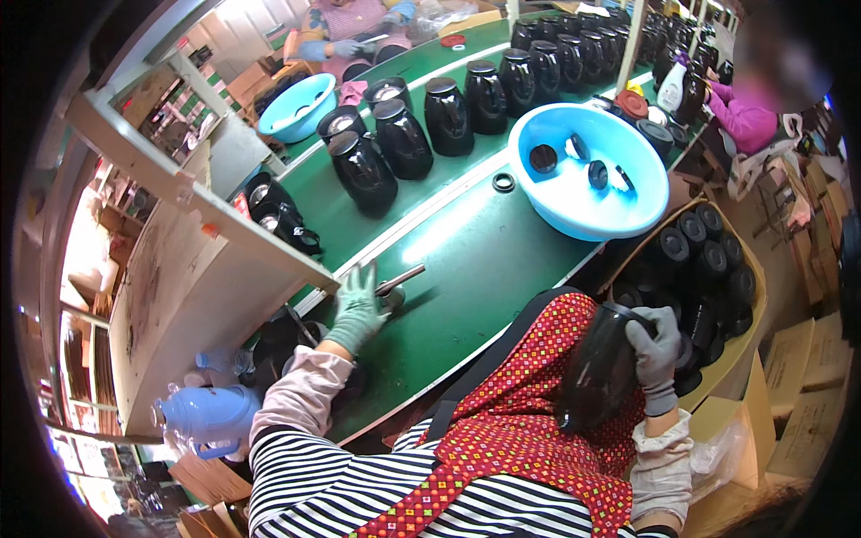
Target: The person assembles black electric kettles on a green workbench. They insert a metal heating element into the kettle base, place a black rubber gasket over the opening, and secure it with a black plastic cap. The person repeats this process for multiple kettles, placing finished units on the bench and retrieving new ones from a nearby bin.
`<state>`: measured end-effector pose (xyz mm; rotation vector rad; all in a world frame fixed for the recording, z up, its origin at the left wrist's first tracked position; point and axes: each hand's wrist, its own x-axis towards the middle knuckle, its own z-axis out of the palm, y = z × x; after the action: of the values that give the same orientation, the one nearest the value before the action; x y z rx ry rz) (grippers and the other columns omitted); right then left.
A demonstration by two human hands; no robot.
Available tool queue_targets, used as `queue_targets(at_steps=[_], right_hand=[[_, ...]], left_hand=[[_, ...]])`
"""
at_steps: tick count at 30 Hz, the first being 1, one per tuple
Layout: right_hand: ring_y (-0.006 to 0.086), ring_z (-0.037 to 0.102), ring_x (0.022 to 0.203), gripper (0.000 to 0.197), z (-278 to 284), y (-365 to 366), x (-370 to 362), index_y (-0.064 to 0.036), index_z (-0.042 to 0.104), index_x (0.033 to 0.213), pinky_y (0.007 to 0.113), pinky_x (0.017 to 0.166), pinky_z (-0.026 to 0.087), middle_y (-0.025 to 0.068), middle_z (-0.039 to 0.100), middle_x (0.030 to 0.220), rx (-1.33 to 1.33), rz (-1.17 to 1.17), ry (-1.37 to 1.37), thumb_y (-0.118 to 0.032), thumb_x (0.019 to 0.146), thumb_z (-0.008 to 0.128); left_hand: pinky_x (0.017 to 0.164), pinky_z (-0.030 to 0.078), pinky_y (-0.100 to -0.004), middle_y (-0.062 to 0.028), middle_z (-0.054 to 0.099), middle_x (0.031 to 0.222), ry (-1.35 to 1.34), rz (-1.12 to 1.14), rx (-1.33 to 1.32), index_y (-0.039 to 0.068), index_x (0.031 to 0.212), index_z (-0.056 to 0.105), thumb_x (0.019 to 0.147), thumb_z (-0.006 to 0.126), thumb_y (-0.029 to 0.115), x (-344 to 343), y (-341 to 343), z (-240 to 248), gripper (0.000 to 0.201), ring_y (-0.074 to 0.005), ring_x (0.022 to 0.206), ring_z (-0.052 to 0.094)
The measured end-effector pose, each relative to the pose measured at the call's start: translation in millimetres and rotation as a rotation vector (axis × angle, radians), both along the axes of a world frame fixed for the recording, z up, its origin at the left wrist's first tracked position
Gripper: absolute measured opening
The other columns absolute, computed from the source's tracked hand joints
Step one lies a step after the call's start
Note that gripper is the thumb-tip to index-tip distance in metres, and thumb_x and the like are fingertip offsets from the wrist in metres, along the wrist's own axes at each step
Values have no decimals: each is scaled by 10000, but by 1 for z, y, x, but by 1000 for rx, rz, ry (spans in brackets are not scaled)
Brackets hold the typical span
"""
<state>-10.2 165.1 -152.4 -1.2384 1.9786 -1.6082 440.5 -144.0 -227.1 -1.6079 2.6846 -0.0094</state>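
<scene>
My right hand (657, 345), in a grey glove, is closed on the rim of a glossy black jar-shaped housing (599, 369). The housing lies tilted against the red patterned apron on my lap. Over the near left of the green worktable (466, 260), my left hand (357, 309) wears a pale green glove, with its fingers apart. Right beside its thumb is a dark rod-like tool (401, 281) with a rounded end; whether they touch I cannot tell. A small black ring (504, 183) lies farther up the table.
A blue basin (574, 215) holding several dark round parts stands at the table's right. Below it, a carton (758, 269) is full of black cylinders. Black housings (448, 117) line the far side. A blue thermos (211, 414) stands left. Co-workers sit opposite and at far right.
</scene>
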Motion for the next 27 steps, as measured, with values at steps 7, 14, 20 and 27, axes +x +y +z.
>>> queue_targets(at_steps=[7, 14, 20, 27], right_hand=[[229, 604, 848, 231, 11, 0, 0, -29, 777, 954, 346, 808, 483, 72, 634, 877, -42, 100, 70, -232, 1015, 683], [67, 633, 868, 222, 25, -23, -27, 31, 774, 1158, 271, 832, 523, -1, 733, 945, 180, 126, -676, -112, 1054, 639], [345, 529, 1433, 525, 47, -30, -51, -54, 624, 1444, 486, 1245, 340, 183, 571, 1490, -18, 173, 189, -200, 957, 753], [275, 655, 863, 264, 45, -79, -110, -93, 750, 1129, 454, 855, 471, 53, 694, 923, 90, 313, 492, -317, 998, 697]], left_hand=[[798, 591, -410, -151, 774, 1034, 384, -90, 409, 48, 1440, 634, 928, 750, 229, 11, -20, -7, 555, -320, 877, 761], [539, 445, -224, -29, 700, 921, 855, 118, 1091, 18, 1549, 544, 998, 716, 87, -163, 44, 115, 582, -51, 627, 553], [571, 423, -205, -40, 705, 921, 655, -271, 1132, -1, 1574, 519, 979, 722, 28, -283, 51, 172, 630, -41, 635, 537], [1077, 510, -421, -263, 682, 1359, 395, -768, 1137, -68, 1512, 549, 977, 698, 127, -361, 56, 203, 588, -326, 1239, 687]])
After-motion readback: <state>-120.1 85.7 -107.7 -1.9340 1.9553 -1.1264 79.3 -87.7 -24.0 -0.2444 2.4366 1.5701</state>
